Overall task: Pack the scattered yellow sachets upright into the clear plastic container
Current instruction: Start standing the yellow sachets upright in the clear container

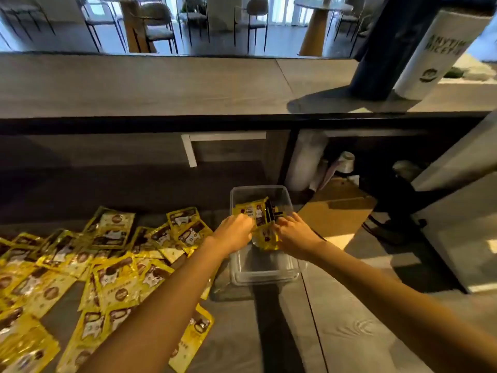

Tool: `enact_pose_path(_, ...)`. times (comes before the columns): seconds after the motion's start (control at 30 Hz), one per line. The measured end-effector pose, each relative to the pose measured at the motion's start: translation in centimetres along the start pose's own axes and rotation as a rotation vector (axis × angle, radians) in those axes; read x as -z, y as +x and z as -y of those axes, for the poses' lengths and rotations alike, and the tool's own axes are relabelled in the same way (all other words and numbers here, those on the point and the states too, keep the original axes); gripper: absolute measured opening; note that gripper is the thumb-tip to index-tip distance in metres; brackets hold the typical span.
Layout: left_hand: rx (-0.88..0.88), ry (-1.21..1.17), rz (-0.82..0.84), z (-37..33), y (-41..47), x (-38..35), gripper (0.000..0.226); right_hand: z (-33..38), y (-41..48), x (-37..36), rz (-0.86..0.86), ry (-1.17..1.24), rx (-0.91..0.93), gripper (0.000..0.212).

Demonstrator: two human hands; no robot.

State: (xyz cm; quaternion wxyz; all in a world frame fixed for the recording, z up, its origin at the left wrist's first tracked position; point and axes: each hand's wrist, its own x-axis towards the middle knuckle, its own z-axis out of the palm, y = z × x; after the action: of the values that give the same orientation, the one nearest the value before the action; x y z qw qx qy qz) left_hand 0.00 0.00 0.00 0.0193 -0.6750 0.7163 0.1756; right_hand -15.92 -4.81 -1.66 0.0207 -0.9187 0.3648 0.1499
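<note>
Left hand [236, 228] and right hand [291, 230] fingers pinch sachet bundle [259, 214] over container [262, 267]; foil light, floppy, slick, so grip side edges

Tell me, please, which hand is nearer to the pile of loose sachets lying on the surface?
Left. The left hand sits at the container's left edge, right beside the loose sachets; the right hand is over the container's far side, further away.
</note>
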Motion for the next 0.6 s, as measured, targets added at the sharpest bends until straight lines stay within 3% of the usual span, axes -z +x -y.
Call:
enact_pose_path(0.17,0.045,0.137,0.141,-1.1,2.1,-0.4,0.028,0.0,1.2,-0.7,0.051,0.000,0.015,0.039)
enact_pose_path(0.4,0.147,0.119,0.352,-1.8,4.7,-0.8,0.036,-0.4,2.1,-0.3,0.080,-0.017,-0.061,0.035)
enact_pose_path(0.6,0.205,-0.038,0.336,-1.2,4.9,0.1,0.037,-1.2,2.1,-0.2,0.127,0.028,-0.038,0.040)
